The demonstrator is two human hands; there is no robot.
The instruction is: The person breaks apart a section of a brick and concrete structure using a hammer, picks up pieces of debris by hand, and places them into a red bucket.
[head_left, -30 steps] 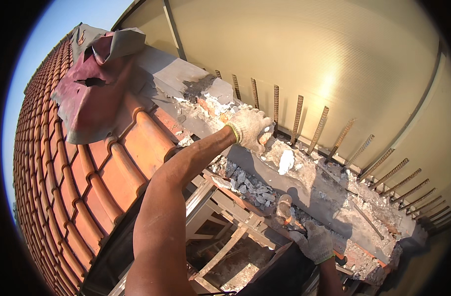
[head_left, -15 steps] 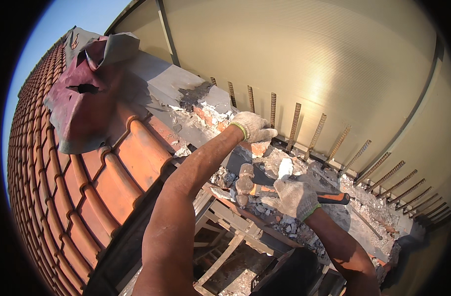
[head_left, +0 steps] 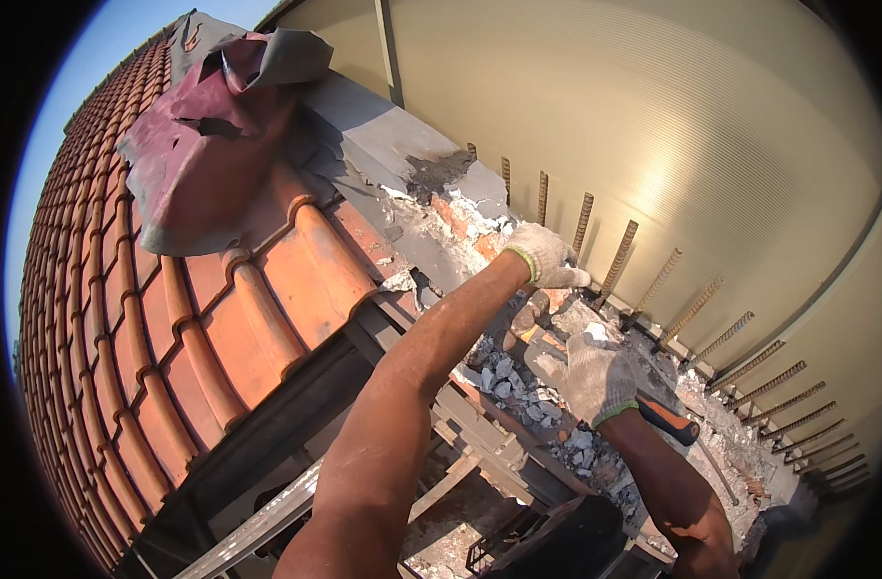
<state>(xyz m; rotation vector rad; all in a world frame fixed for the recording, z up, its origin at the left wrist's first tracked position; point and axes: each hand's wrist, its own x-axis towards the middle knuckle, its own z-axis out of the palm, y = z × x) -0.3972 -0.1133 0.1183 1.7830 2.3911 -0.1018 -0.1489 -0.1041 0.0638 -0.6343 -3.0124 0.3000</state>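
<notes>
My left hand (head_left: 547, 257), in a pale knit glove, rests on the broken top of the wall. A finger is stretched toward the steel bars. Just under it shows an orange brick piece (head_left: 560, 300); the palm side is hidden. Closer to me, my gloved right hand (head_left: 597, 378) is closed around the middle of a hammer. This hammer (head_left: 669, 419) has an orange and black grip, pointing right. Its rusty head (head_left: 521, 324) lies just below my left wrist. White and grey rubble (head_left: 523, 394) surrounds both hands.
Rusty steel bars (head_left: 618, 259) stick up along the wall before a beige corrugated panel (head_left: 653, 116). Orange roof tiles (head_left: 277, 309) slope at left, with a crumpled reddish sheet (head_left: 195, 183) on them. Below are a metal rail (head_left: 257, 531), wooden framing (head_left: 460, 478) and a gap.
The view has shifted, so the scene sits farther right. The hammer head has come nearer my left wrist, with my right hand still on the handle. My left hand stays at the same spot.
</notes>
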